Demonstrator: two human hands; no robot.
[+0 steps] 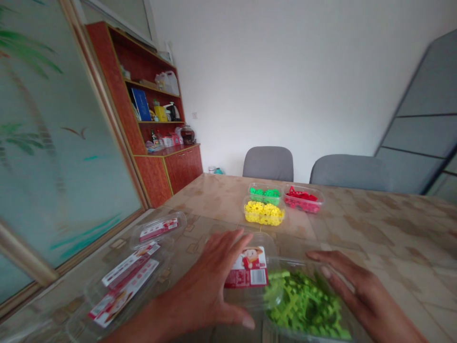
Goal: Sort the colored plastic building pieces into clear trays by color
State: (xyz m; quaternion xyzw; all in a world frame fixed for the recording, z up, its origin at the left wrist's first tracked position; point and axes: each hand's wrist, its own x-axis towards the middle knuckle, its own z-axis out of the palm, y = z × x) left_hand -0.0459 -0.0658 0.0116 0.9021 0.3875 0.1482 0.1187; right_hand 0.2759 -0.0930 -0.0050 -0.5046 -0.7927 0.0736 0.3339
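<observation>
1. As the head camera looks down at the table (374, 224), the left hand (203, 286) reaches in from the lower edge, palm down and wrist low. Its fingers are spread wide and lie flat on a clear lid (246, 267) with a red-and-white label. The thumb sticks out toward the lid's near edge, and nothing is pinched.
2. The right hand (360, 290) comes in from the lower right, also palm down. Its fingers are straight and close together, resting along the right side of an open tub (296, 261) without curling around anything.
3. Between the two hands sits that clear tub, heaped with light-green pieces (307, 305). The labelled lid lies just to its left, overlapping the tub's left rim.
4. Farther out, near the table's middle, three small clear tubs stand touching one another. The yellow tub (264, 213) is nearest, the green tub (266, 194) is behind it, and the red tub (303, 198) is to the right.
5. To the left of the left hand, spare labelled lids (124, 281) lie overlapping, with one more lid (159, 228) just beyond them.
6. Two grey chairs (268, 163) stand at the far side, and a red-brown shelf (157, 119) stands against the wall.
</observation>
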